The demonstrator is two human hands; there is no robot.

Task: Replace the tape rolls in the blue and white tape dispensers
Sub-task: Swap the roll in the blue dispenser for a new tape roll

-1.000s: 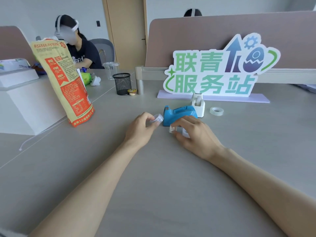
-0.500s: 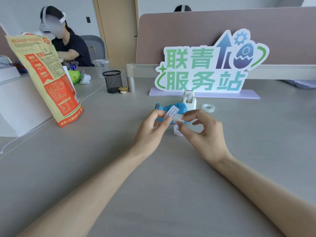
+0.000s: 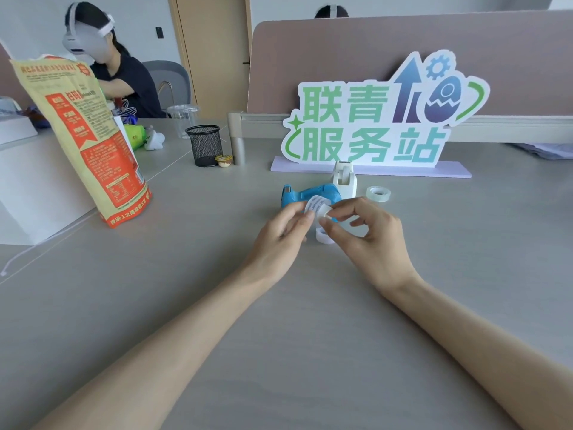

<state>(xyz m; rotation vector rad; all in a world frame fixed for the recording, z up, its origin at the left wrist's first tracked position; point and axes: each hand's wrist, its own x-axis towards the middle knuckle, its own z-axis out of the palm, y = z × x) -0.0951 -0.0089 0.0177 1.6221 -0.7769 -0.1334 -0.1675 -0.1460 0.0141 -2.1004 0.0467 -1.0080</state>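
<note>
Tape roll (image 3: 319, 207), white-labelled, is pinched between left hand (image 3: 280, 240) and right hand (image 3: 369, 237), fingertips meeting above the table (image 3: 279, 336) before the blue dispenser (image 3: 302, 193) and white dispenser (image 3: 344, 181).

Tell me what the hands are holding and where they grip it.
Both hands, left hand and right hand, pinch a small white printed label strip by its lower edge between thumb and fingertips.

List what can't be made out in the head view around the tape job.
- Blue dispenser: near side and hub hidden behind both hands.
- Small white piece pinched between left hand and right hand: print too small to read.
- White ring on the table: mostly covered by the right hand.
- White dispenser: whether it holds a roll is unclear.
</note>
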